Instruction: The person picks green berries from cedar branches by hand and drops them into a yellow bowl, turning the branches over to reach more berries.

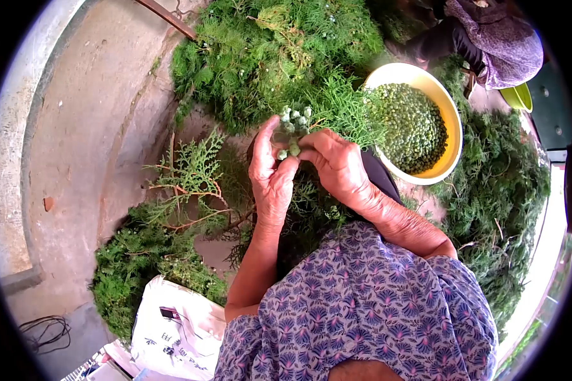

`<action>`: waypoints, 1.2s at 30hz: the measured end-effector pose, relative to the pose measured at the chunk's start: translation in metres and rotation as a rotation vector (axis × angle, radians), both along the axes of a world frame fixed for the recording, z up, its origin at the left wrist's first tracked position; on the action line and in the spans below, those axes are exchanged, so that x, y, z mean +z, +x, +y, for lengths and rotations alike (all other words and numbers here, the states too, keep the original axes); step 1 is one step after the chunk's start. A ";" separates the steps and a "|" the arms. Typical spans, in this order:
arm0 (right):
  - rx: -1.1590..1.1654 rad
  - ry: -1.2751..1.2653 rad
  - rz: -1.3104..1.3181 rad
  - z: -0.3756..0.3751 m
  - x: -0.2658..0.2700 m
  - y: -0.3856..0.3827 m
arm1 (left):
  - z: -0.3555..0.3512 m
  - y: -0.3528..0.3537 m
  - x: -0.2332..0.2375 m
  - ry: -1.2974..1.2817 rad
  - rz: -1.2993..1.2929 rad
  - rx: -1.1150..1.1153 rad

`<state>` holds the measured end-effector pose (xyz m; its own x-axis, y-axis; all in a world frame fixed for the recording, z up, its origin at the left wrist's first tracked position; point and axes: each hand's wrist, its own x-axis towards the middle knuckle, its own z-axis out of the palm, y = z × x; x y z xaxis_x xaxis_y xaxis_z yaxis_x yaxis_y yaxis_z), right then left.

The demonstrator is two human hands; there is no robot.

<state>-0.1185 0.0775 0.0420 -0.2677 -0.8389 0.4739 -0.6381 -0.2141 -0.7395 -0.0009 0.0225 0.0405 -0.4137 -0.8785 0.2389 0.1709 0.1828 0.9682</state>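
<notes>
A green sprig (343,111) with a cluster of pale green cones (295,120) is between my hands, above my lap. My left hand (272,162) is at the cluster's lower left, its thumb and a finger at a small green cone. My right hand (338,164) pinches the sprig just right of the cones, with its fingers bent together. Right of my right hand stands a yellow basin (452,143) with many small green cones (410,124) in it.
Heaps of green branches lie ahead (254,63), at the right (496,203) and at the lower left (133,273). A white sack (178,330) is at the lower left. Another person (499,41) sits at the upper right beside a yellow-green container (518,97). Black cable (47,333) lies on the floor.
</notes>
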 end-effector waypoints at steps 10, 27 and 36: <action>0.267 0.401 -0.879 -0.001 0.015 -0.029 | -0.004 0.006 0.003 0.207 -0.007 -0.009; 0.282 0.576 -1.153 -0.007 0.006 -0.017 | -0.006 -0.004 -0.005 0.151 -0.064 -0.027; 0.448 0.514 -1.455 -0.004 -0.011 -0.023 | -0.004 0.000 -0.005 0.279 0.010 -0.164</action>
